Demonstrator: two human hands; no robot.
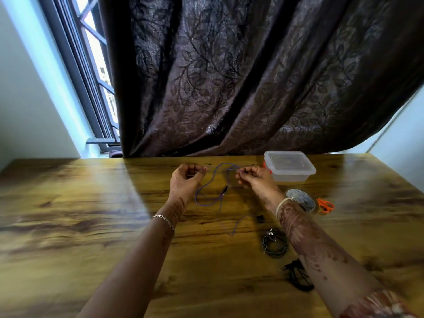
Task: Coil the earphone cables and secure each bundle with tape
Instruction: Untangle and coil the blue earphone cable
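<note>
home room, patterned curtain [241, 76], barred window [96, 72], wooden table [80, 203]

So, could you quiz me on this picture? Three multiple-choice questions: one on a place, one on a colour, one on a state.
1. Where does the box stand?
A. On the floor
B. On the table, right of the right hand
C. Between the two hands

2. What colour is the cable held by the left hand and the right hand?
A. White
B. Red
C. Purple

3. How is the box?
A. Lid on
B. Lid off
C. Tipped on its side

Answers: 1 B, it stands at the table's far edge, just beyond the right hand. 2 C, a purple cable runs from one hand to the other. 3 A, the clear lid sits flat on top.
</note>
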